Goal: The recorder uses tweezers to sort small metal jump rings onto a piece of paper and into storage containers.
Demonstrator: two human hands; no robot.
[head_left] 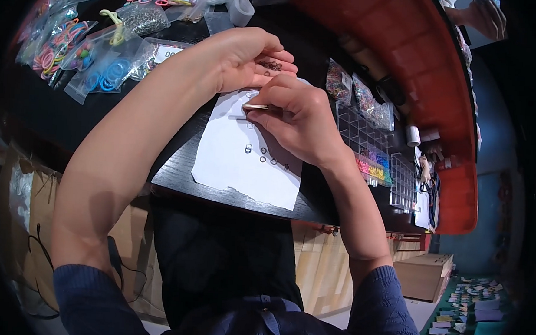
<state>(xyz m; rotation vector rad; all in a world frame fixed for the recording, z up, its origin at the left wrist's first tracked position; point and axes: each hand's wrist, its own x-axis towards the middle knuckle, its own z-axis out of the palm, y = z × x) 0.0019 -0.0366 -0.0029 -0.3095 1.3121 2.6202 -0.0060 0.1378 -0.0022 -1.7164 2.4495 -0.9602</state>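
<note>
Tweezers pinched in right hand grip, tips beside left hand.

black table – red curved edge | cardboard box on floor

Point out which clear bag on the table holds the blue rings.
The clear bag lying left of the left hand; its rings are all blue, while neighbouring bags hold mixed pink, orange and multicoloured pieces.

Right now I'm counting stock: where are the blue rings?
In the head view, the blue rings sit in a clear plastic bag at upper left on the black table, left of the left hand.
</note>
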